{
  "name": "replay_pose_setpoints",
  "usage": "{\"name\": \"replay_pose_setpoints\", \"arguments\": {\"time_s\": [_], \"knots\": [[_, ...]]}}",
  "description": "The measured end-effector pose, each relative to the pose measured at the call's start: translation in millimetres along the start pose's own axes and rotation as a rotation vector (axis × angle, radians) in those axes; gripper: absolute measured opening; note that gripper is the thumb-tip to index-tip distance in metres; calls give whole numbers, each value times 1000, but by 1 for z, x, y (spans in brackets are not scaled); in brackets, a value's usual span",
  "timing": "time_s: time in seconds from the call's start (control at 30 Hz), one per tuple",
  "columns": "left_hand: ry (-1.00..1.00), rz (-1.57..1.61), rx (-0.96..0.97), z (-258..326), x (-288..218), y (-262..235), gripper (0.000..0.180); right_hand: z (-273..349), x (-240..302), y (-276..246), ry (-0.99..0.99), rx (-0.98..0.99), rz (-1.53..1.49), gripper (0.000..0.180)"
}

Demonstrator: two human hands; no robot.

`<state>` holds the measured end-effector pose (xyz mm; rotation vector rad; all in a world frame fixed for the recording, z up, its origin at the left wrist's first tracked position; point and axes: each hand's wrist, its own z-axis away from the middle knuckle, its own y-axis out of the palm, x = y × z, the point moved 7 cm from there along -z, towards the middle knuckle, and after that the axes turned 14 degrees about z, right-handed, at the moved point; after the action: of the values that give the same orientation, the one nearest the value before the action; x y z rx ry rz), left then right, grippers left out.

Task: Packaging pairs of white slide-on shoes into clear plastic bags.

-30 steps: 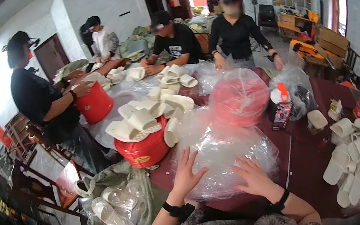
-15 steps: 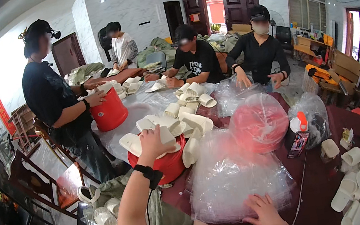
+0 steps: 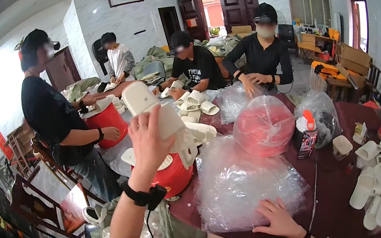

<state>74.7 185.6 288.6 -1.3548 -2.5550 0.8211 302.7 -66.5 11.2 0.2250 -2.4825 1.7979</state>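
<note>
Clutching cream foam slippers (image 3: pixel 141 98) above a round red plastic tub (image 3: pixel 178 174), the left hand (image 3: pixel 146 138) is raised; the right hand (image 3: pixel 278 219) lies spread on clear plastic bags (image 3: pixel 244 188). Slippers are lifted, not yet bagged

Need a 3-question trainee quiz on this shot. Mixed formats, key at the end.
1. Multiple choice: what does the left hand hold?
A) a wooden chair
B) white slippers
C) a cardboard box

2. True or false: the right hand is raised higher than the left.

3. Fill in: the round item wrapped in clear plastic, at the far end of the clear plastic stack, is coloured ____.

Key:
1. B
2. False; it is low, at the near edge of the stack, while the left is raised.
3. Red
</note>
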Motion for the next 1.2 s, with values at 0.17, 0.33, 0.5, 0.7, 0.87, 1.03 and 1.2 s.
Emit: {"name": "replay_pose_setpoints", "arguments": {"time_s": [0.17, 0.33, 0.5, 0.7, 0.87, 1.03, 1.2], "knots": [[69, 246, 58, -4, -64, -57, 81, -3, -2, -32, -75, -100, -210, 65], [82, 540, 246, 15, -134, -71, 77, -4, -3, -86, -17, -391, -488, 86], [237, 731, 362, 27, -193, -49, 78, 1, -13, -101, 28, -433, -633, 80], [-45, 692, 282, 52, -206, -13, 75, -11, -40, -54, 344, -319, -1694, 47], [-517, 959, 396, 75, -190, 60, 61, -62, -77, -13, 305, -64, -1995, 33], [-927, 1300, 495, 161, -134, 168, 43, -60, -141, 10, 596, -547, -1486, 34], [-1394, 1897, 317, 237, -143, 195, 36, 12, -131, -15, 632, -558, -974, 27]]}}
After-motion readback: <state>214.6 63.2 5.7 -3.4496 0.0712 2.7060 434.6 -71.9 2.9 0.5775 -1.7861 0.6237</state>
